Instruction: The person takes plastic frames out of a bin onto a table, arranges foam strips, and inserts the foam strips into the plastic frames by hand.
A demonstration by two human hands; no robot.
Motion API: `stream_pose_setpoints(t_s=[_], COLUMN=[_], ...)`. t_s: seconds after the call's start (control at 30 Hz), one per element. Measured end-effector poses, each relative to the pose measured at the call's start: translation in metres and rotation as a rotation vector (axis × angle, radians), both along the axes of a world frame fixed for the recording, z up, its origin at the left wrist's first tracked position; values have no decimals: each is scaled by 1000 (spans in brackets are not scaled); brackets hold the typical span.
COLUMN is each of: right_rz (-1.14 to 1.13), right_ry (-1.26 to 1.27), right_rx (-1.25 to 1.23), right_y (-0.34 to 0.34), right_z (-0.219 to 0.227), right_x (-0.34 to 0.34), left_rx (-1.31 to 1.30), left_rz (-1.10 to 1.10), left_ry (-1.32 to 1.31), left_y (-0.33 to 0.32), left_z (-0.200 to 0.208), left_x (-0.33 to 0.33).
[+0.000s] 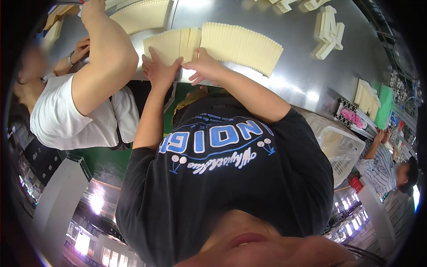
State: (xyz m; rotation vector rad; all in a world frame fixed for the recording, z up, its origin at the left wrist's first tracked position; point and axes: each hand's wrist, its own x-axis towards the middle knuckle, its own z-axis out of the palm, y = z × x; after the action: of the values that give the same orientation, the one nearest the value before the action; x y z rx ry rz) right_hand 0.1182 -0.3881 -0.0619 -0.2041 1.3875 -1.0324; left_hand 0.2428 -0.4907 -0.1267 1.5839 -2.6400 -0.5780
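A row of thin cream-coloured strips (167,44) stands packed side by side at the table's near edge, with a narrow gap near its right end. My left hand (159,71) rests against the near side of this row, fingers spread and thumb out toward the right. My right hand (208,67) is at the near edge too, by the right end of that row. Its thumb points up and its fingers are apart, with nothing visible in them. Just to its right lies a longer curved row of the same strips (240,46), apart from my fingers.
Everything lies on a shiny metal table (302,73). Loose cream pieces (329,33) lie crosswise at the far right. Another strip row (142,17) is at the far left, near a co-worker's raised arm (106,58). A white plastic basket (336,147) stands to my right.
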Motion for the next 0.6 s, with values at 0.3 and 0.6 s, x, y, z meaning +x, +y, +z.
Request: stream_pose_setpoints(t_s=[0.3,0.6], right_rz=[63,149], right_ry=[358,1014], right_rx=[-93,-164], right_y=[18,32], right_z=[-14,-16], right_x=[21,-5], left_rx=[4,37], left_rz=[-34,-138], left_ry=[4,60], left_y=[6,17], left_z=[-3,5], left_x=[-4,-10])
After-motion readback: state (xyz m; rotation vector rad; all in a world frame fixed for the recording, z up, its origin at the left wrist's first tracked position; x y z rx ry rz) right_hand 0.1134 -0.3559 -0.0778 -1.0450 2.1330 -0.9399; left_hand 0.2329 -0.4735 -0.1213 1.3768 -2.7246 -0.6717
